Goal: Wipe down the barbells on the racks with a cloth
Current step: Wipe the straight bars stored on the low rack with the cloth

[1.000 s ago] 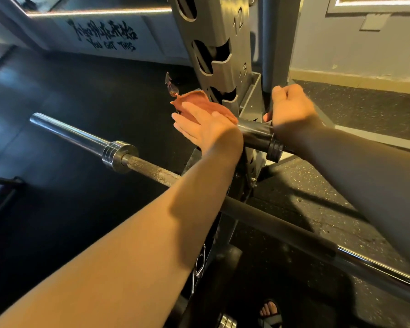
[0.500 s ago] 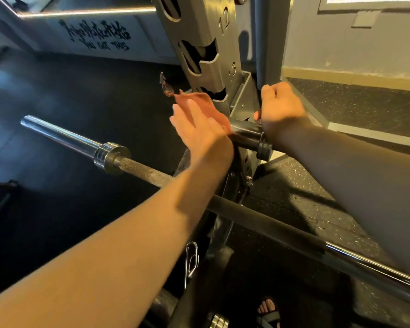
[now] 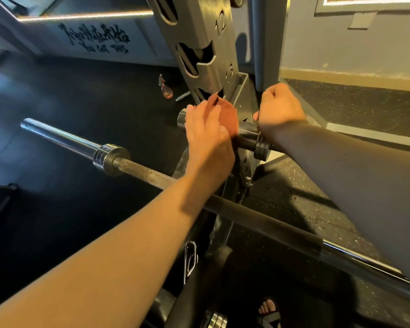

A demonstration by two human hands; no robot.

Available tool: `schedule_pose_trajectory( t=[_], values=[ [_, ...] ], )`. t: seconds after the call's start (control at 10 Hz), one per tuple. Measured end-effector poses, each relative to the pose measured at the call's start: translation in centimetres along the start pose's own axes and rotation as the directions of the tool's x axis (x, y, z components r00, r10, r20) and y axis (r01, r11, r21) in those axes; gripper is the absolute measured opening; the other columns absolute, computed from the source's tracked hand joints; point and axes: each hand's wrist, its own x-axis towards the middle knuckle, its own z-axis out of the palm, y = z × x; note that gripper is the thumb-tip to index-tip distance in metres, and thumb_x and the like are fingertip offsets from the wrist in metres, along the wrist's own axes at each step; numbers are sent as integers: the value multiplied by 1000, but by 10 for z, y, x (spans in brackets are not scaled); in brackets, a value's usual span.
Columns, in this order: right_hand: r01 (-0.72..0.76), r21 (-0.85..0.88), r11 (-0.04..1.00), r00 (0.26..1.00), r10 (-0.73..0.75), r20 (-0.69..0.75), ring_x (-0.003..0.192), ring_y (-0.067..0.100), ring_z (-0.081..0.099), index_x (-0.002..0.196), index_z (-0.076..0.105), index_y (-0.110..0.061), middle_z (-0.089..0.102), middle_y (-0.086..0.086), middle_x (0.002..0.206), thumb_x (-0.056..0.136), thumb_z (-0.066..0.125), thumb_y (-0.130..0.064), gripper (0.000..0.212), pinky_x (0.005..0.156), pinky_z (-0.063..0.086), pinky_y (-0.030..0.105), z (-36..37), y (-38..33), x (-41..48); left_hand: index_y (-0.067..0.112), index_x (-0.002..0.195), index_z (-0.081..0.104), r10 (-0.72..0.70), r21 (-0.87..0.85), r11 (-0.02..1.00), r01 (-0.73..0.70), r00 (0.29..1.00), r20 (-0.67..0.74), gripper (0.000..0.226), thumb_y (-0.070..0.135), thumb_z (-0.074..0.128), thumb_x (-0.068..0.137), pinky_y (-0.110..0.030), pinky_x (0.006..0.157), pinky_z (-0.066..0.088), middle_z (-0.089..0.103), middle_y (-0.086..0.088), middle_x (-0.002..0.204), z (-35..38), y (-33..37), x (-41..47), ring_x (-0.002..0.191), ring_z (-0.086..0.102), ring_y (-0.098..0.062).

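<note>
The cloth (image 3: 227, 114) has been slid along the upper barbell (image 3: 246, 133) toward the collar (image 3: 260, 146), so the shiny end of the bar is now uncovered. The cloth is pressed onto the thick end part of the bar by the left grip (image 3: 208, 136). Its fingers are kept straight and flat, and nothing is pinched. The right grip (image 3: 279, 107) is curled round the same bar, just past the collar, and the bar seems to be held steady on the rack (image 3: 199, 27).

The cloth could be dropped, because it is only pushed on by a flat hand and is not wrapped round. If the bar is rolled, the cloth may be pulled loose. Fingers could also be squeezed between the bar and the rack, which is very near.

The cloth is found under the left grip and a little past it, touching both hand and bar. It is near the right grip but is not touched by it. The lower barbell (image 3: 152, 176) is crossed by the left arm and is not touched by the cloth.
</note>
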Motion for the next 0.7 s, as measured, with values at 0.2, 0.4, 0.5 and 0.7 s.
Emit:
schedule_pose_trajectory(
  t=[0.2,0.4,0.5,0.7],
  values=[
    [-30,-44,999,998,27,-56,117,28,55,135,53,-8,59,11,132,106,38,-14,33,82,33,28,-6,1,12,21,159,27,275,-34,960,-276,926,260,52,13,34,108,-46,121,30,35,-6,160,-5,25,-24,147,35,-24],
    [26,63,998,998,-22,-66,104,25,66,125,53,-16,64,8,118,104,38,-13,27,81,47,36,-3,1,7,16,144,54,-23,-20,1000,22,998,-57,58,30,27,94,-40,120,29,44,-5,155,-10,-15,-2,146,34,-25],
    [27,86,996,996,-19,-91,110,26,65,127,54,-13,65,9,120,105,40,-16,26,88,50,37,-4,-1,4,5,143,52,-83,-194,977,86,996,26,56,29,38,94,-37,118,33,49,-12,147,-4,6,-7,139,42,-29],
    [87,-1,996,988,-87,-131,124,28,57,137,47,-5,60,12,132,111,34,-20,32,91,42,33,-16,-4,-9,10,150,46,203,-43,979,-199,952,227,64,40,31,96,-46,126,17,40,-9,157,-3,29,-23,150,27,-28]
  ],
)
